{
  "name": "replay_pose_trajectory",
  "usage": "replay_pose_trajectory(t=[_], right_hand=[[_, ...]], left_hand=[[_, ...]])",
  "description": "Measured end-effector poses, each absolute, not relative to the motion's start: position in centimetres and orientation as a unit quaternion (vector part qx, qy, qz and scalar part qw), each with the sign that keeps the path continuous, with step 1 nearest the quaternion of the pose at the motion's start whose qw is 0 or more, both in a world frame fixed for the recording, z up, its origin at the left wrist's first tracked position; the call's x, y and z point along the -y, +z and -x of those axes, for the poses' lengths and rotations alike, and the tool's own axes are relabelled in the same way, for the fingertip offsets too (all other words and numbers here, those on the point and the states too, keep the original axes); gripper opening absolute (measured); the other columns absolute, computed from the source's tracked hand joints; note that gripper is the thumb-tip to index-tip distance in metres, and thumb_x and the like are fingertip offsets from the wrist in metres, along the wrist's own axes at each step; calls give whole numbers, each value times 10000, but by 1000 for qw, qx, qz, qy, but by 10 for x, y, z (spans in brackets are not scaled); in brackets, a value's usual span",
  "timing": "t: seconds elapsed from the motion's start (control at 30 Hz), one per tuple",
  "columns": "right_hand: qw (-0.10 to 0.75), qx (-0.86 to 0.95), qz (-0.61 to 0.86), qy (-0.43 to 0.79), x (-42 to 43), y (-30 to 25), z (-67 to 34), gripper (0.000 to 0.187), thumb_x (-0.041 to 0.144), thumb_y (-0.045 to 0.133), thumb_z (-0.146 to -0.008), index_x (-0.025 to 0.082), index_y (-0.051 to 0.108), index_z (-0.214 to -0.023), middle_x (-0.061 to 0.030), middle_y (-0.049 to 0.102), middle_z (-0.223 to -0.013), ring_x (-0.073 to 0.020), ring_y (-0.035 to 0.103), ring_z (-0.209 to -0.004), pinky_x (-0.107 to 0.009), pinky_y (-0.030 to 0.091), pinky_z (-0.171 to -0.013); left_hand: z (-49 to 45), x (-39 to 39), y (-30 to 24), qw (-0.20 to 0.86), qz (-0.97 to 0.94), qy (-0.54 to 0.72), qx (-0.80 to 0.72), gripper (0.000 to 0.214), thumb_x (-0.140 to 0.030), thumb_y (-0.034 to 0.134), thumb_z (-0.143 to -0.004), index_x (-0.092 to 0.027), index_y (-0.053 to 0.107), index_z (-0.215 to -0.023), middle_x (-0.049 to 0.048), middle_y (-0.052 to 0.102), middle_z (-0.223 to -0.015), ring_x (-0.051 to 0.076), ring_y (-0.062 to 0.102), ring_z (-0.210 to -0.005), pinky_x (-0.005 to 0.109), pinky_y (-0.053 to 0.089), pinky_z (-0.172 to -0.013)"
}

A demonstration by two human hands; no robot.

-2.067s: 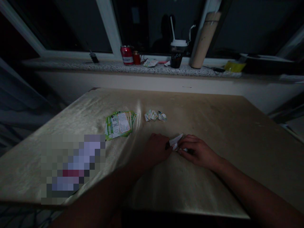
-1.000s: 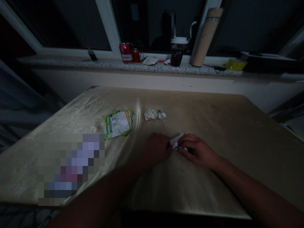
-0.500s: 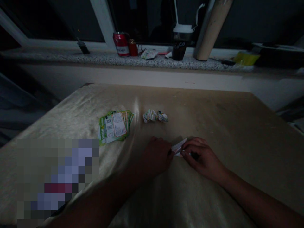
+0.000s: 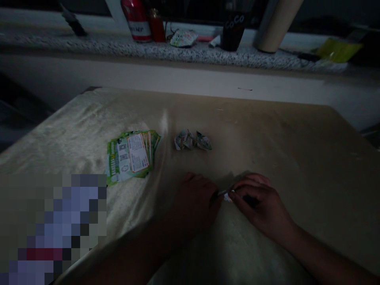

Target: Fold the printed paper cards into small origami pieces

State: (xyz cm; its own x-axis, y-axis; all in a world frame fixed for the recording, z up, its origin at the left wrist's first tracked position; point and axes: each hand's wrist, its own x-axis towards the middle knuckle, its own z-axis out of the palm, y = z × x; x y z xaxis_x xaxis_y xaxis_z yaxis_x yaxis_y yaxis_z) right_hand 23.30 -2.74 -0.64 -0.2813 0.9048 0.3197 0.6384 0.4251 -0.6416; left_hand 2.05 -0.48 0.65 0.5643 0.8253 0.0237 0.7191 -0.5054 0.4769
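Between my two hands, low over the table, is a small folded piece of printed paper point(image 4: 228, 195). My left hand point(image 4: 197, 200) is closed on its left end, with most of the fingertips hidden. From the other side my right hand point(image 4: 259, 198) pinches the paper between thumb and fingers. Most of the paper is covered by the fingers. Beyond the hands stand small folded paper shapes point(image 4: 203, 141), in a short row. A fanned stack of green and white printed flyers point(image 4: 130, 156) lies to the left.
The table point(image 4: 282, 138) has a creased, pale cover. A pixelated patch point(image 4: 71, 209) hides something at lower left. Along the stone windowsill point(image 4: 196, 55) stand a red can point(image 4: 138, 23), a red bottle point(image 4: 157, 27), a dark cup point(image 4: 233, 31), a cardboard tube point(image 4: 276, 27) and a yellow packet point(image 4: 338, 49).
The view has tilted down and moved closer. The paper shows less of its surface now and looks narrower, more covered by my fingers. Both hands keep hold of it.
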Motion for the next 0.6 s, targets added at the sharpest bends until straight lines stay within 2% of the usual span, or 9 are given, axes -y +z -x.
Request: replay_pose_trajectory(t=[0.17, 0.6], right_hand=[[343, 763, 513, 193, 28, -6, -232, 124, 273, 719, -907, 300, 731, -787, 2, 778, -847, -266, 656, -894, -494, 432, -882], [326, 766, 524, 180, 28, 2, -227, 184, 169, 700, -895, 235, 670, -725, 33, 757, -797, -188, 656, -801, -412, 438, -852]], left_hand=[[-21, 5, 5, 218, -856, 121, -452, 245, -314, 563, -973, -178, 672, -800, 53, 678, -762, 231, 615, -788, 427, 430, -877], [-21, 5, 8, 219, -857, 122, -450, 225, -279, 569, -958, -169, 654, -782, 44, 655, -750, 223, 599, -763, 430, 430, -857]])
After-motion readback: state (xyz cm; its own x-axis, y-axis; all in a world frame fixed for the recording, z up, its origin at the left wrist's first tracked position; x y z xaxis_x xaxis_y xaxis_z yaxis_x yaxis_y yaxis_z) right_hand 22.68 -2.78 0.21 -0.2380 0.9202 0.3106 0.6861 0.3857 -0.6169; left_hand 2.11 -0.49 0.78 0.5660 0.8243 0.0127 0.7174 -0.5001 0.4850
